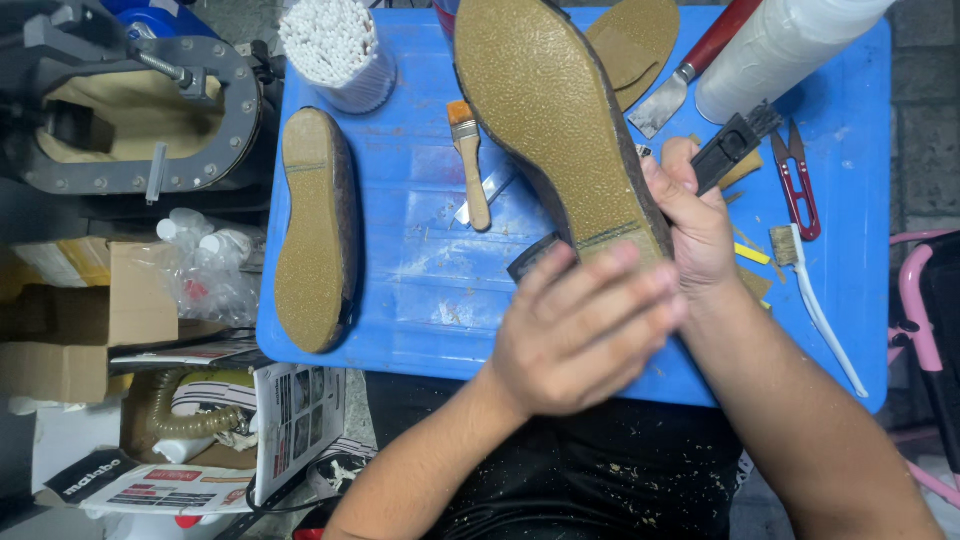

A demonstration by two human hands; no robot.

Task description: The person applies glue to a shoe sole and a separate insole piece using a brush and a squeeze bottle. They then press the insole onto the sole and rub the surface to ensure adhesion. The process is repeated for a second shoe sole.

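**Shoe sole-up in both hands over blue tabletop**

1. Shoe (560,130): I held it sole-up, heel end toward me, toe pointing away. Tan textured sole faced the camera; dark upper showed only along the edges. It sat above the blue table (420,290), approx. centre, slightly right.

2. L hand (580,330): fingers were curled over the heel end of the shoe, tips lying across the sole's rear edge. Grip was closed on the shoe. A small dark piece (532,256) showed just beside my fingertips; I couldn't tell what it was.

3. R hand (695,225): it was clenched around a black brush (735,145), bristle end pointing up and away. Same hand pressed against the shoe's right side near the heel.

4. Second shoe (315,230): lay sole-up on the table's left part, well apart from my hands.

5. Other items on table:
- paintbrush (470,165) w/ wooden handle, just left of the held shoe
- scraper (690,65) w/ red handle, top right, next to a loose tan insole (640,40)
- red snips (797,180), right of my R hand
- white toothbrush (820,305), near the right edge
- white roll (780,45), top right corner
- tub of white sticks (335,50), top left corner

6. Off table, left: grey metal press (130,110) holding a tan piece, cardboard boxes (90,330), clear bags (215,270), printed leaflets (295,425).
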